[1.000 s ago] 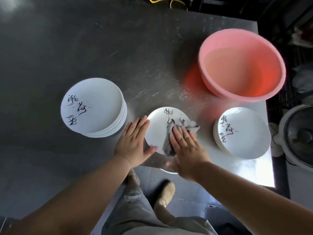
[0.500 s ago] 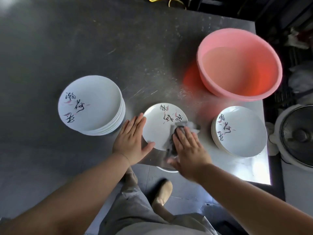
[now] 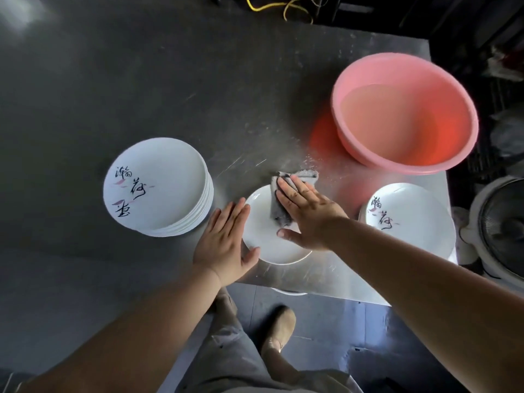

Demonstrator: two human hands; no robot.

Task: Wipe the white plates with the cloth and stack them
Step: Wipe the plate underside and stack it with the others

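Steel desk [image 3: 326, 276] carrying all items. Pressing grey cloth [image 3: 280, 215] flat onto white plate [image 3: 263, 245] with right hand [image 3: 307, 215], fingers [image 3: 292, 191] straight and lying close together, clamped on nothing; cloth's far end overhanging plate's far rim onto desk. Steadying plate's left rim with left hand [image 3: 224, 246], fingers straight and together, thumb spread along near edge.

Sitting close to desk's near edge, plate between the two stacks: taller stack [image 3: 158, 188] to the left, lower stack [image 3: 408, 219] to the right, pink basin [image 3: 405, 114] beyond.

Risks, as judged:
- Sliding plate toward near edge under a hard pull of the cloth, left hand only bracing, not gripping.
- Wet desk around cloth lowering friction; looking likely, droplets showing near basin.
- Dragging cloth's loose end across desk and carrying grit back onto plate.

Writing: black brush-style characters with pink strokes showing on top plate of each stack; not reading them with confidence. Plate in hand showing no visible marking, centre covered.
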